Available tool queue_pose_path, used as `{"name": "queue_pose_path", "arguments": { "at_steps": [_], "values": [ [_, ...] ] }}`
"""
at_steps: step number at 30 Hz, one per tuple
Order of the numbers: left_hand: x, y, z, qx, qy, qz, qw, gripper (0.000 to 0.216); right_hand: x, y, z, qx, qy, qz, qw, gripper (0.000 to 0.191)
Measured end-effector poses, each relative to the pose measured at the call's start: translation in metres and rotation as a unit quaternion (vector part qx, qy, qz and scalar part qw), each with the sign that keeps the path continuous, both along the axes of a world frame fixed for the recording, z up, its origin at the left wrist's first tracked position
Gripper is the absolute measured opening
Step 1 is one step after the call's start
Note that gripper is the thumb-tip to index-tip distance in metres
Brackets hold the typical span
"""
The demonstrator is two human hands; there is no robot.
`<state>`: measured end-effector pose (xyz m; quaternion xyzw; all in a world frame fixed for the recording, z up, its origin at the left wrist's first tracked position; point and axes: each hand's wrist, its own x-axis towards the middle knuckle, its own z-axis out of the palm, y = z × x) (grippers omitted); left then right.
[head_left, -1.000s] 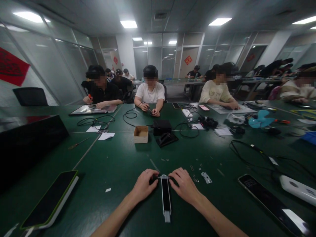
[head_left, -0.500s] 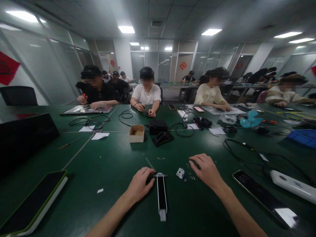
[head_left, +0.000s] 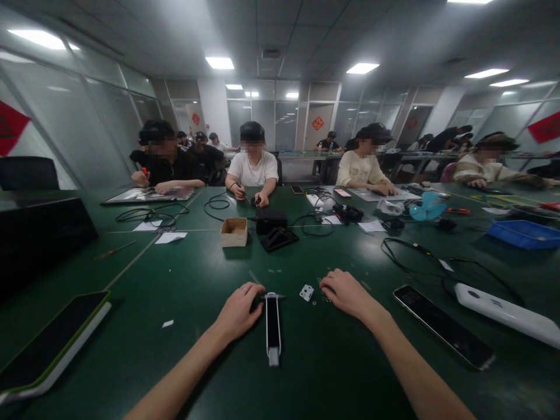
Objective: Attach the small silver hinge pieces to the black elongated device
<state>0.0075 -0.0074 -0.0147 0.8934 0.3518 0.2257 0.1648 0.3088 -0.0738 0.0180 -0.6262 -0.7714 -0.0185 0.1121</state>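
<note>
On the green table (head_left: 205, 388), between both hands: slim device (head_left: 273, 326), a black face in a pale frame, lying flat, with a narrow crosspiece (head_left: 280, 297) at its far end.
Left hand (head_left: 240, 309): just left of the slim device's far end, fingers and thumb curled at the crosspiece's left end; the fingers hide the contact, so I cannot tell whether they grasp it.
Right hand (head_left: 347, 294): well apart from the slim device, on its right, fingertips bent down over small rings (head_left: 314, 303); I cannot tell whether anything is pinched.
White plate (head_left: 307, 293): right of the slim device's far end, near the right fingertips, with holes in it.
Cardboard box (head_left: 233, 238): beyond the slim device, a little to its left, open at the top.
Black stand (head_left: 279, 239): straight beyond the slim device.
Green-edged phone (head_left: 56, 335): far left of the slim device.
Dark phone (head_left: 444, 326): far right of the slim device.
</note>
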Motion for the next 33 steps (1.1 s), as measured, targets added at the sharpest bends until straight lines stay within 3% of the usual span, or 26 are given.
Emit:
{"name": "queue_pose_path", "arguments": {
  "at_steps": [7,22,33],
  "values": [
    [0.003,-0.004,0.007,0.000,0.006,0.019,1.000,0.027,-0.008,-0.001,0.000,0.015,-0.003,-0.002,1.000,0.019],
    [-0.002,-0.004,0.004,0.000,0.014,0.007,1.000,0.026,-0.026,0.004,-0.002,-0.082,0.004,-0.101,0.992,0.022],
    [-0.003,-0.005,0.004,-0.013,0.008,0.002,1.000,0.025,-0.014,-0.009,0.020,-0.126,0.006,-0.071,0.989,0.022]
  ]
}}
